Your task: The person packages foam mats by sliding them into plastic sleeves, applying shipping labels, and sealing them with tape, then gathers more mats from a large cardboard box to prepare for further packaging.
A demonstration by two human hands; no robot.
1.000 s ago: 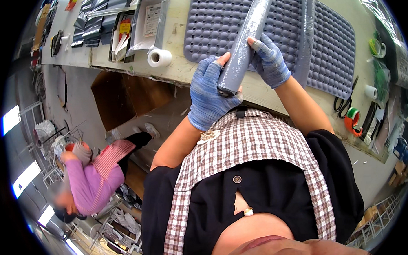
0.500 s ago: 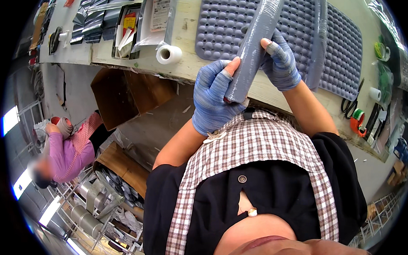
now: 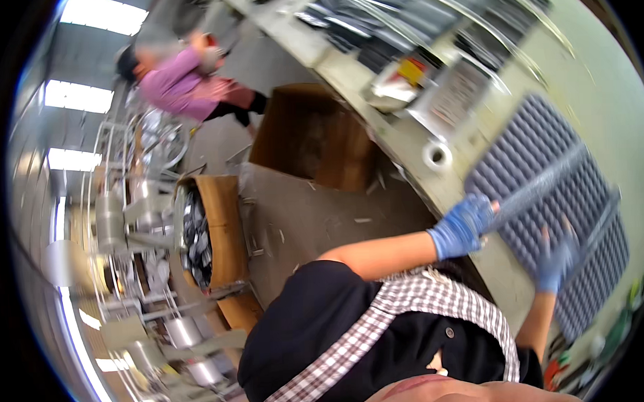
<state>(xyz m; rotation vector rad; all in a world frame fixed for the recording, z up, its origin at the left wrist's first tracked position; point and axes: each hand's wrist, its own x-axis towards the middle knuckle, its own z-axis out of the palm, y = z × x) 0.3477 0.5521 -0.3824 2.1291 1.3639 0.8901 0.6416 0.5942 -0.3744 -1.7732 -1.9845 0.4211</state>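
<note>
Blue-gloved, the left hand [image 3: 463,226] clenches the near end of a long grey wrapped roll [image 3: 541,186], which slants over the dimpled grey mat [image 3: 586,262] on the bench [image 3: 601,71]. Beside it, the right hand [image 3: 555,260] hovers at the roll with fingers spread, gripping nothing. A white tape roll [image 3: 437,155] sits near the bench's front edge. Below stands a cardboard box [image 3: 313,137].
</note>
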